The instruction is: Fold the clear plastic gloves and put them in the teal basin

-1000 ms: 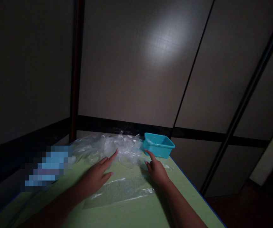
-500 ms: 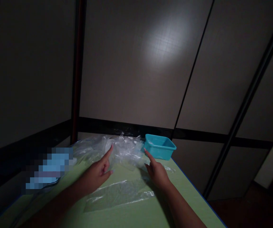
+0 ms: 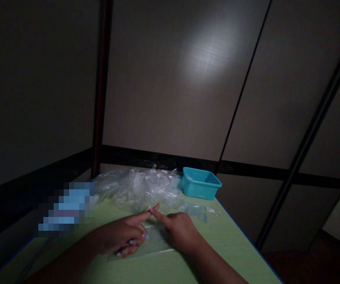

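Observation:
On the table, a flat strip of clear plastic, apparently a bag [image 3: 154,246], lies partly under both hands. My left hand [image 3: 122,236] comes in from the left with its index finger stretched out and its other fingers loosely curled. I see nothing held in it. From the right, my right hand [image 3: 183,232] points its index finger toward the left one, and the two fingertips meet or cross above the plastic. Its remaining fingers are mostly hidden, and no held thing shows. Just beyond the hands sits a crumpled heap of clear plastic bags [image 3: 146,183].
A turquoise plastic basin [image 3: 202,191] stands at the far right corner of the green table [image 3: 217,248]. A pixelated blue item [image 3: 72,203] is at the left edge, with a dark cord near it. Dark cabinet panels [image 3: 170,98] rise behind the table.
Both hands have drawn back and come together; their index fingers were apart and pointing forward, and now meet at the tips. The view has shifted slightly.

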Tool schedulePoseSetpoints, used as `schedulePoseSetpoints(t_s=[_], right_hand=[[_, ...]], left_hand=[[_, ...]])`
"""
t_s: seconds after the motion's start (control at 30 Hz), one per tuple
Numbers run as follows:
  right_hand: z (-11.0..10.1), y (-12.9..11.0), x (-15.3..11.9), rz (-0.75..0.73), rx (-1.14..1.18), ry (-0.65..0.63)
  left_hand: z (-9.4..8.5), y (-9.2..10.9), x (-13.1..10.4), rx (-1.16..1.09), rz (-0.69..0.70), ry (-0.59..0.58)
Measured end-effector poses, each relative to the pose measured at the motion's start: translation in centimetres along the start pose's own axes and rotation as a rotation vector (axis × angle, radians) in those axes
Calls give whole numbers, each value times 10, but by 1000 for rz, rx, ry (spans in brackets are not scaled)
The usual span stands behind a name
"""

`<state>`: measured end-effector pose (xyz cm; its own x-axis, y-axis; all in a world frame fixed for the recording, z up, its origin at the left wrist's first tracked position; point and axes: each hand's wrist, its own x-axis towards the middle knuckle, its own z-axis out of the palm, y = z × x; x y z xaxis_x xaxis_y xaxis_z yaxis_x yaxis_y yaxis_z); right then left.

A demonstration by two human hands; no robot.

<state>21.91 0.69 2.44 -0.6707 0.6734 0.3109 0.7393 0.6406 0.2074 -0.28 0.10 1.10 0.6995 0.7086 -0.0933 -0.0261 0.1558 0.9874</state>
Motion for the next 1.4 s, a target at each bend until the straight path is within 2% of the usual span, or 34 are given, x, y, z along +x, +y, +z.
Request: schedulePoseSetpoints(t_s=[0.1,0.23,0.3,0.47,0.6,0.7,0.97,1.23,1.4], right_hand=[[2,9,-2,58,13,25],[7,27,-6,223,25,81],[8,33,-7,263,26,91],[8,27,-6,219,33,93],[7,20,-5,123,18,20],[7,20,-6,94,6,-24],[10,22,-5,136,7,-15],[11,45,-11,341,71,-19],[12,48,-16,405,136,-29]], left_hand=[[-1,9,0,-122,86,-16],[-9,21,1,-373,279,-60],[-11,25,1,-456,320,-77],[-7,23,3,-468,295,-161],[-3,16,3,-423,229,-291],[0,17,2,-430,222,-329],[0,19,2,-442,281,-304],[-12,22,0,-477,337,-156],[-14,23,0,-489,346,-137]])
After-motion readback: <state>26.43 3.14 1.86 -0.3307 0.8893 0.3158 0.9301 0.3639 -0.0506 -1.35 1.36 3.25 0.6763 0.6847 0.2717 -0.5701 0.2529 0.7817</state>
